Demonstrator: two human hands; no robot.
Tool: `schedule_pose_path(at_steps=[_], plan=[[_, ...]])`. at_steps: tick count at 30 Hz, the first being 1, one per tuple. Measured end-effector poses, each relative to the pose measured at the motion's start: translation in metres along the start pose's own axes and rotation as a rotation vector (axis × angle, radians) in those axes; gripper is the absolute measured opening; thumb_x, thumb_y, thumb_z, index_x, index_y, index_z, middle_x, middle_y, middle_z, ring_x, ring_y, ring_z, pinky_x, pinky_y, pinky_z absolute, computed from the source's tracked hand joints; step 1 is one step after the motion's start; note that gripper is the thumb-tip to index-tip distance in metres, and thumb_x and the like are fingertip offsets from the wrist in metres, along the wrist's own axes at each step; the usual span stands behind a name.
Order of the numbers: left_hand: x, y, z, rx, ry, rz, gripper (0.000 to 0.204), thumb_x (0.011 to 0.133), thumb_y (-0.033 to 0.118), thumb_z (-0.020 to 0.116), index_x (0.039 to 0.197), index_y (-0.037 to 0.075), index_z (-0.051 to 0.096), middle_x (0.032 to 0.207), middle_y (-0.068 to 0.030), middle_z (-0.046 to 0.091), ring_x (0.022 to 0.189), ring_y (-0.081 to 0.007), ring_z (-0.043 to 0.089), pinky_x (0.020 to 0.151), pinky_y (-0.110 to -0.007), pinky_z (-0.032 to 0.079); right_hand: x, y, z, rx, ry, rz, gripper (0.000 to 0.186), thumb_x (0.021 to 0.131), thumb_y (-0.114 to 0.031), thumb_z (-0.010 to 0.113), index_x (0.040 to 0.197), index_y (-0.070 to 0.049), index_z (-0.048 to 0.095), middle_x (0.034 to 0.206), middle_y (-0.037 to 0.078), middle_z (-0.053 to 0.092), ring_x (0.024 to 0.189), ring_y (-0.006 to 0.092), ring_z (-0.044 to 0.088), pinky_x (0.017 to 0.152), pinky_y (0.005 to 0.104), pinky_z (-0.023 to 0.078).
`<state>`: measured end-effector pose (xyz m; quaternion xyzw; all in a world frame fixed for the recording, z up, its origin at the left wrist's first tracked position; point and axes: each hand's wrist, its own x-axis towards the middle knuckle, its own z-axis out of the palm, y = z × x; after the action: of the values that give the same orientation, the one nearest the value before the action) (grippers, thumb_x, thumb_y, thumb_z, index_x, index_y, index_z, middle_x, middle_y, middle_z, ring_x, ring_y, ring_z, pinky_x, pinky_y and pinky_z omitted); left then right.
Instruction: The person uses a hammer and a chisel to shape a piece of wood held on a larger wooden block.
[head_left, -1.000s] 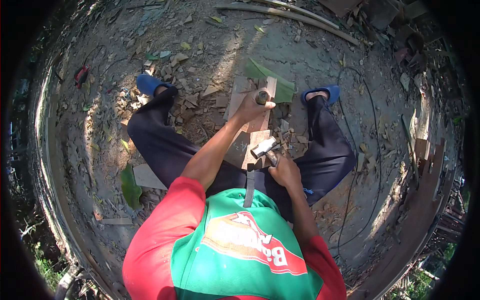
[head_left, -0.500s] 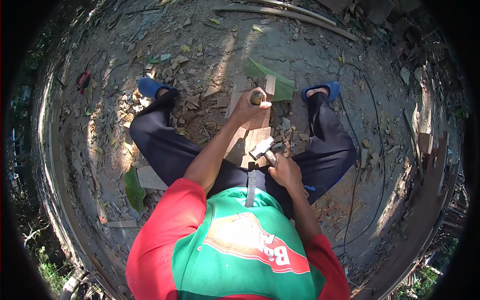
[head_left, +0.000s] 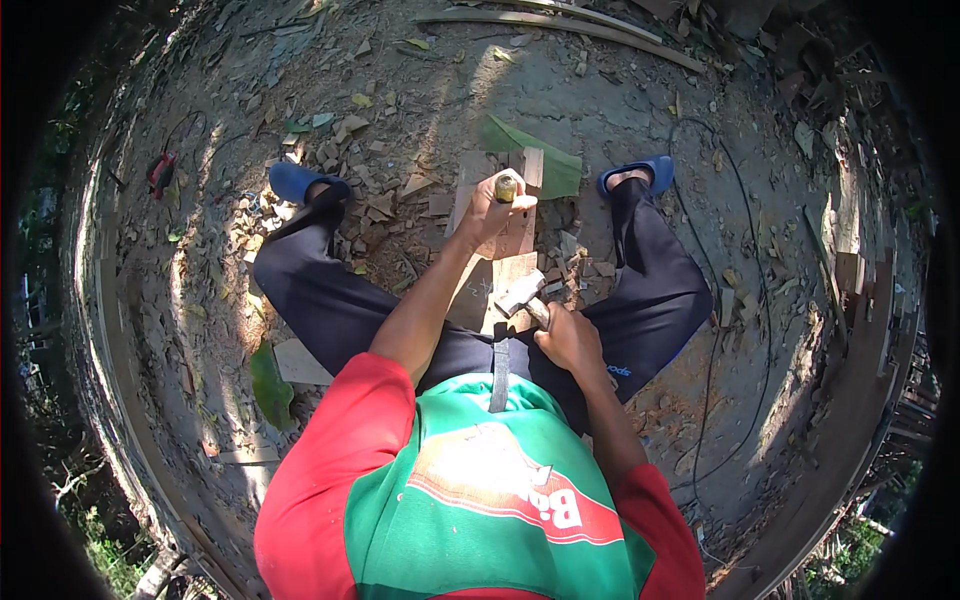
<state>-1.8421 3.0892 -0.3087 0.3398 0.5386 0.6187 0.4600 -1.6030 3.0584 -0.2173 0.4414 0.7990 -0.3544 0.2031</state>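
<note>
My left hand (head_left: 487, 212) is wrapped round a chisel (head_left: 506, 188), held on end so that the round butt of its handle faces up; its blade is hidden beneath the hand. Under it lies a wooden board (head_left: 512, 268) between my legs, with a narrower wood piece (head_left: 533, 167) at its far end. Close to my lap, my right hand (head_left: 570, 338) grips the short handle of a hammer (head_left: 521, 292). The hammer's metal head is over the near part of the board, apart from the chisel.
Wood chips (head_left: 380, 205) litter the dirt left of the board. A big green leaf (head_left: 555, 172) lies beyond it. A black cable (head_left: 752, 220) loops along the right. Long planks (head_left: 560, 27) lie at the far side, and a red object (head_left: 161, 172) at the left.
The whole view has shifted slightly. Both hands keep their grips, and the hammer and chisel stay in almost the same places over the board.
</note>
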Motion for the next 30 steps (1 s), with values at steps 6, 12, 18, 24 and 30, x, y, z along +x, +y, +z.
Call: schedule_pose_path(at_steps=[6,12,18,24,30], plan=[[-0.005,0.008,0.008,0.005,-0.006,-0.005,0.021,0.083,0.008,0.075,0.08,0.012,0.054,0.071,0.0076,0.05,0.066,-0.0022,0.046,0.058,-0.022,0.039,0.0,0.001,-0.005,0.071,0.017,-0.031,0.039,0.078,-0.022,0.07,0.108,0.0,0.06,0.097,0.025,0.068,0.094,0.0419,0.065,0.083,0.0487,0.052],[-0.013,0.006,0.015,0.076,-0.008,0.033,0.021,0.083,0.011,0.076,0.081,0.012,0.055,0.072,0.0087,0.049,0.068,-0.0018,0.045,0.059,-0.021,0.04,-0.006,-0.007,-0.075,0.412,0.199,-0.282,0.034,0.075,-0.019,0.07,0.099,0.003,0.06,0.087,0.025,0.065,0.089,0.0438,0.064,0.075,0.0478,0.049],[-0.02,-0.003,0.022,0.081,0.024,0.059,0.023,0.082,0.01,0.079,0.085,0.011,0.056,0.076,0.0092,0.05,0.07,-0.0021,0.045,0.061,-0.021,0.041,-0.081,-0.087,-0.22,0.884,0.541,-0.532,0.017,0.084,-0.009,0.072,0.093,-0.003,0.059,0.07,-0.002,0.055,0.056,0.003,0.048,0.048,0.0206,0.036],[-0.021,0.0,0.019,0.181,-0.018,0.095,0.027,0.083,0.014,0.078,0.08,0.01,0.051,0.074,0.0066,0.047,0.071,-0.0042,0.047,0.065,-0.024,0.042,-0.101,-0.119,-0.276,1.309,0.851,-1.234,0.022,0.082,0.004,0.062,0.097,-0.006,0.05,0.067,0.003,0.051,0.052,0.0108,0.048,0.044,0.0254,0.043],[-0.033,-0.017,0.039,0.249,-0.017,0.268,0.016,0.085,0.014,0.072,0.096,0.006,0.063,0.086,0.0027,0.059,0.085,-0.0082,0.054,0.08,-0.026,0.047,0.069,-0.018,-0.061,0.291,0.482,-0.312,0.022,0.076,-0.011,0.065,0.096,-0.001,0.063,0.08,0.023,0.066,0.08,0.0345,0.069,0.071,0.0399,0.051]])
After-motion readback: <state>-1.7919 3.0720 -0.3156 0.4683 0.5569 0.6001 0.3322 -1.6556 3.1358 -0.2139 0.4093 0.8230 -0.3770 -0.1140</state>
